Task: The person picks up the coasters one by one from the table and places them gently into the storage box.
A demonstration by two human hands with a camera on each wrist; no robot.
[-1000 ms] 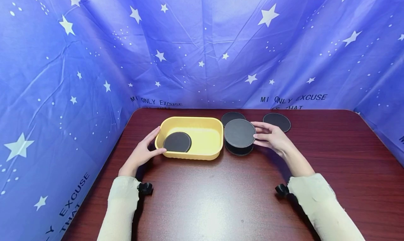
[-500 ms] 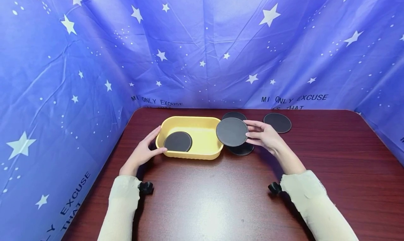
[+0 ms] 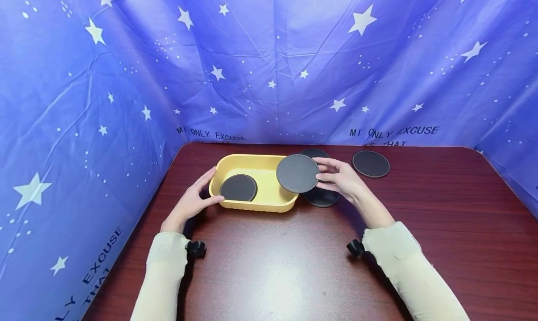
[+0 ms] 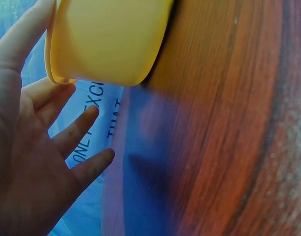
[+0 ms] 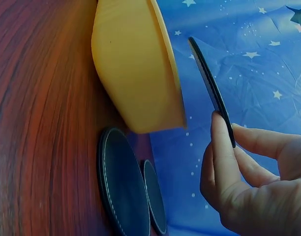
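My right hand (image 3: 342,181) pinches a round black coaster (image 3: 297,173) with light edge stitching, by its right edge. The coaster hangs above the right end of a yellow plastic bin (image 3: 256,206), covering part of its rim. In the right wrist view the held coaster (image 5: 209,81) appears nearly edge-on, apart from the bin (image 5: 135,69). Inside the bin another black coaster (image 3: 238,188) lies at the left. My left hand (image 3: 193,202) rests against the bin's left end, thumb on the near rim. The left wrist view shows its fingers (image 4: 76,130) straight and spread, one touching the rim.
Right of the bin, two black coasters lie on the table, a near one (image 3: 322,198) and a far one (image 3: 316,153), both partly hidden. Another coaster (image 3: 371,164) lies farther right. A blue star-printed curtain (image 3: 273,64) borders the dark red wooden table (image 3: 252,260).
My right hand has carried the coaster leftward, from above the near table coaster to over the bin's right end. The left hand has stayed at the bin's left end.
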